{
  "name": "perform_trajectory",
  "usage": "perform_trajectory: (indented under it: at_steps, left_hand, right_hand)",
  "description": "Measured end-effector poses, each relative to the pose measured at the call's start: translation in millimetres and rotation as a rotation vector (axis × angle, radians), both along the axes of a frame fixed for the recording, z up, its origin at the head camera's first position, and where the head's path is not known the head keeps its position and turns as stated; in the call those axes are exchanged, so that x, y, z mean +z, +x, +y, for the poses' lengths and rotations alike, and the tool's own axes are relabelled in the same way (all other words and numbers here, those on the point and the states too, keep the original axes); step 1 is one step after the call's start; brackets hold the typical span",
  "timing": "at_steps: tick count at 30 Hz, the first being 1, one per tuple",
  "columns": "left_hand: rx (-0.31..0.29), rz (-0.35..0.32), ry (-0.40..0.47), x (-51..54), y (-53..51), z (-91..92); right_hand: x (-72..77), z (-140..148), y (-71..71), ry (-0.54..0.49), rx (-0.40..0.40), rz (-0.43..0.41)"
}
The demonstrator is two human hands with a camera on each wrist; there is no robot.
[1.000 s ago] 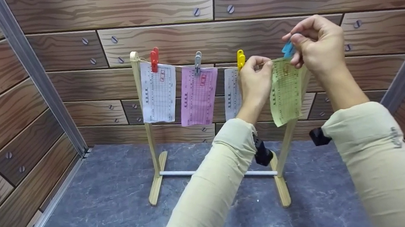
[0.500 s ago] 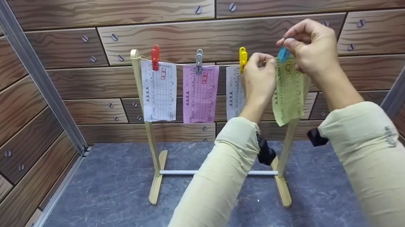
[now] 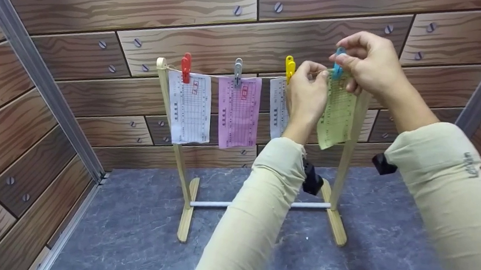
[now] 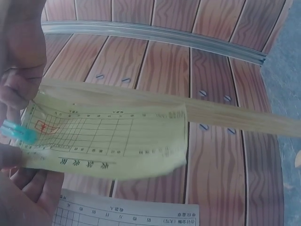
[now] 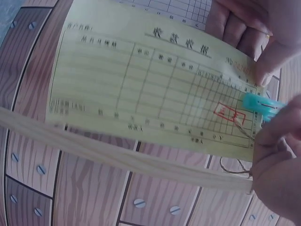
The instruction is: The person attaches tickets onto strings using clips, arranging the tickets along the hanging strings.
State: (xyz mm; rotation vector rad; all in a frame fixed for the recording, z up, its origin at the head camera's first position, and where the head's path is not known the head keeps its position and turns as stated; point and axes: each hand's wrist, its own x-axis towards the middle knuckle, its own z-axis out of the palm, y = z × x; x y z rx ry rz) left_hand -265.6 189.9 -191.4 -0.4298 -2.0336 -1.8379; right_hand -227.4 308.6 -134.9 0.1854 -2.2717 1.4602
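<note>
My left hand (image 3: 308, 89) pinches the top left corner of a yellow-green receipt slip (image 3: 335, 116), at the string. A blue plastic clothespin (image 3: 338, 70) is pinched between the thumb and fingers of my right hand (image 3: 374, 62). In the right wrist view the clothespin (image 5: 259, 104) lies over the slip's top edge, between both hands; whether it grips the string too, I cannot tell. The slip (image 4: 103, 141) hangs down beside the right post. Left of my hands hangs a white slip (image 3: 277, 108) under a yellow clothespin (image 3: 290, 68), partly hidden by my left hand.
A pink slip (image 3: 238, 118) hangs under a grey clothespin (image 3: 238, 71), and a white slip (image 3: 189, 114) under a red clothespin (image 3: 186, 67). The string spans a wooden stand with a left post (image 3: 181, 169), right post (image 3: 341, 171) and white crossbar (image 3: 210, 204). Wood-patterned panels surround it.
My right hand has come down with the blue clothespin, which now overlaps the yellow-green slip's top edge. The slip's lower end has swung slightly left. My left hand keeps its pinch.
</note>
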Motion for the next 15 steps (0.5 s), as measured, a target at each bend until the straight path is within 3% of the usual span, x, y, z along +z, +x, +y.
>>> perform_trajectory:
  at_steps: [7,15]
  left_hand:
    - [0.007,0.035,-0.04,-3.9,-2.7,-3.3]
    - [-0.037,0.08,-0.086,-14.5,-1.3,-9.4]
  right_hand:
    - [-0.7,-0.3,1.1,-0.046,0.055,-0.039]
    - [-14.9,0.2,5.3,-0.136,0.004,0.179]
